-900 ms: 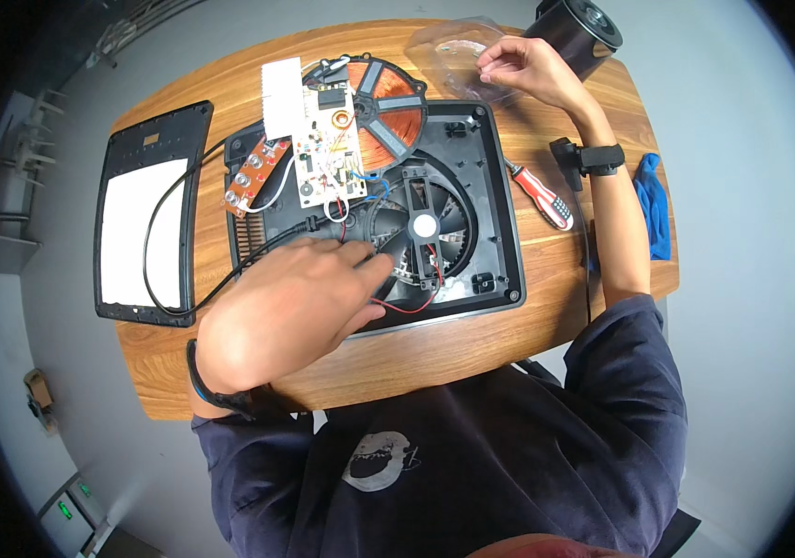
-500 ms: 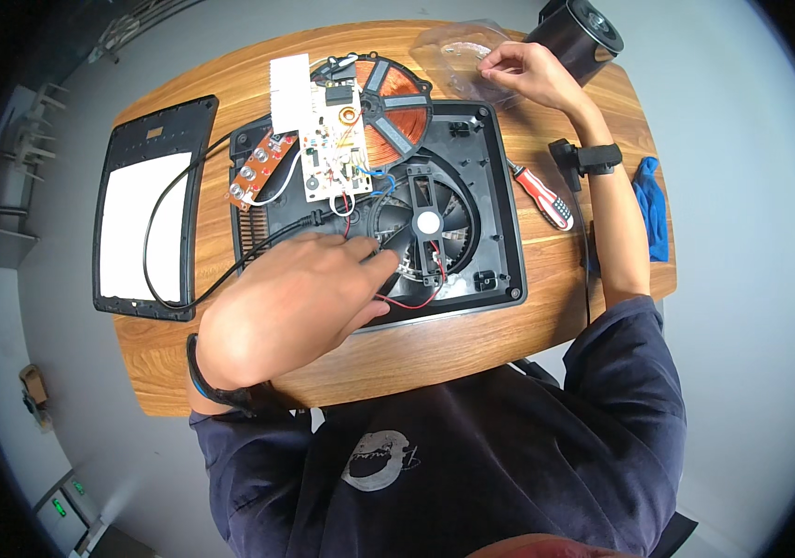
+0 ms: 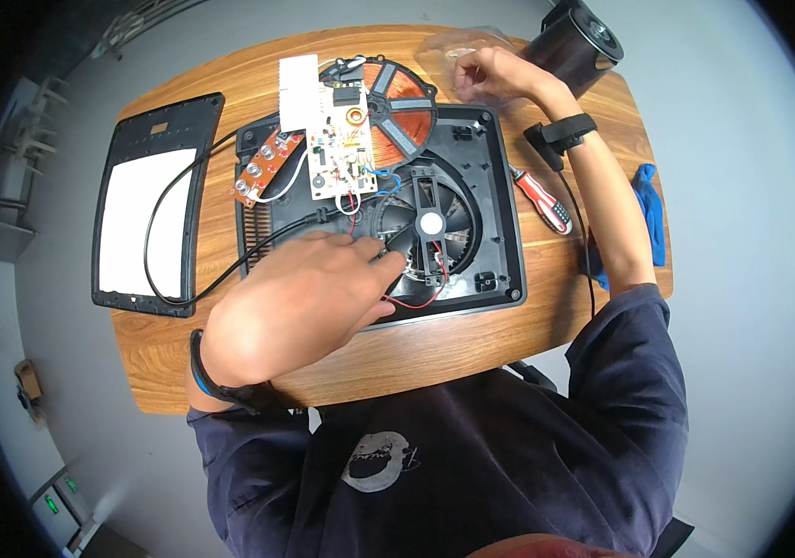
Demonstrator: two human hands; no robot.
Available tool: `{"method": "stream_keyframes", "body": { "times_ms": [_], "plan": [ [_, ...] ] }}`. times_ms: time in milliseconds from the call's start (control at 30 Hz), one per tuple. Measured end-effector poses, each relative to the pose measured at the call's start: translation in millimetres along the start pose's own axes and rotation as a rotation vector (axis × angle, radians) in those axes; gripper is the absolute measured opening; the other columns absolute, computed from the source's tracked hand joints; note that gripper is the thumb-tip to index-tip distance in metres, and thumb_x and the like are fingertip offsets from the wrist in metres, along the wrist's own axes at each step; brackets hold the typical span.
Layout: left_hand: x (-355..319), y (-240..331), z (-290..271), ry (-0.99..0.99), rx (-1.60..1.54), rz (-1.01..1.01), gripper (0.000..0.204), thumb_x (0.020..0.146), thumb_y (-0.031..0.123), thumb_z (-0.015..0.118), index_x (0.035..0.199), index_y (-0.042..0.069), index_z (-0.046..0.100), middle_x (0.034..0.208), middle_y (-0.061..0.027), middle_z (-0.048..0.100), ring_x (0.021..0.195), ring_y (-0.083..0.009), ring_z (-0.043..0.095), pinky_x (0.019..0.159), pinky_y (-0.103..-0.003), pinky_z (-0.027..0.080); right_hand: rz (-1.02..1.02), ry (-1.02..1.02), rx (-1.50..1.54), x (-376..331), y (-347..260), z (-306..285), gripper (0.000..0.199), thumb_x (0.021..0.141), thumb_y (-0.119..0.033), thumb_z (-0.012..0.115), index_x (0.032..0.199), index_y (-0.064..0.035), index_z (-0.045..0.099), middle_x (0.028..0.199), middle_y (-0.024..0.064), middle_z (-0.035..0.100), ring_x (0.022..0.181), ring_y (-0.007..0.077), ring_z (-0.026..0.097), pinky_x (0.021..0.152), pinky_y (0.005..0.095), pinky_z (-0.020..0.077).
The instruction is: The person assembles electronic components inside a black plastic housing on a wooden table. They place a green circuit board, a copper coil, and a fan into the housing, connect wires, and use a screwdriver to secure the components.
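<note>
My left hand [image 3: 309, 298] lies palm down on the open black cooker housing [image 3: 500, 186], fingertips at the left edge of the round black fan [image 3: 430, 223] by its red wire. My right hand [image 3: 490, 74] reaches to the table's far edge, its fingers pinched on a clear plastic bag [image 3: 448, 60]. A white circuit board [image 3: 337, 149] and a copper coil [image 3: 402, 102] lie tilted out over the housing's far side.
A small brown control board [image 3: 262, 167] hangs off the housing's left. A black glass top panel [image 3: 151, 219] with a looped black cable [image 3: 193, 186] lies at the left. On the right are a red-handled screwdriver [image 3: 541, 200], a blue cloth [image 3: 648, 214] and a black cylinder [image 3: 579, 42].
Both hands stay where they were. My left fingertips have crept slightly toward the fan; the right hand keeps working at the bag.
</note>
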State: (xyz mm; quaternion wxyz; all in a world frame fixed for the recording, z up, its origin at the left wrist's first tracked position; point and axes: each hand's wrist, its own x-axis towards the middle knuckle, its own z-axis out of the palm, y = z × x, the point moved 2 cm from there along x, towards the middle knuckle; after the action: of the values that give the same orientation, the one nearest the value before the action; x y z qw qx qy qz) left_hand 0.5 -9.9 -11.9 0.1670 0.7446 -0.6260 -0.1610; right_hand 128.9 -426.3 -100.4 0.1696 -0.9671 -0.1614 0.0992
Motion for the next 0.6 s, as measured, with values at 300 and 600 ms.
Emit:
{"method": "stream_keyframes", "body": {
  "times_ms": [300,600],
  "plan": [
    [-4.4,-2.4,3.1,0.030,0.002,0.028,0.031,0.104,0.027,0.074,0.121,0.001,0.067,0.103,-0.0160,0.073,0.101,-0.0360,0.074,0.090,-0.047,0.057,0.051,-0.068,-0.174,3.4,-2.2,-3.8,0.010,0.095,-0.007,0.075,0.103,-0.0010,0.076,0.090,0.0096,0.079,0.085,0.0233,0.075,0.084,0.0369,0.0604],
    [-2.9,-1.6,2.3,-0.029,0.001,0.000,0.035,0.103,0.027,0.074,0.126,0.001,0.066,0.110,-0.0166,0.073,0.104,-0.0373,0.073,0.092,-0.048,0.057,-0.034,0.176,-0.049,-39.7,-8.1,-19.2,0.013,0.105,-0.011,0.075,0.108,0.0014,0.073,0.100,0.0128,0.078,0.096,0.0269,0.078,0.088,0.0388,0.0620]
  ]
}}
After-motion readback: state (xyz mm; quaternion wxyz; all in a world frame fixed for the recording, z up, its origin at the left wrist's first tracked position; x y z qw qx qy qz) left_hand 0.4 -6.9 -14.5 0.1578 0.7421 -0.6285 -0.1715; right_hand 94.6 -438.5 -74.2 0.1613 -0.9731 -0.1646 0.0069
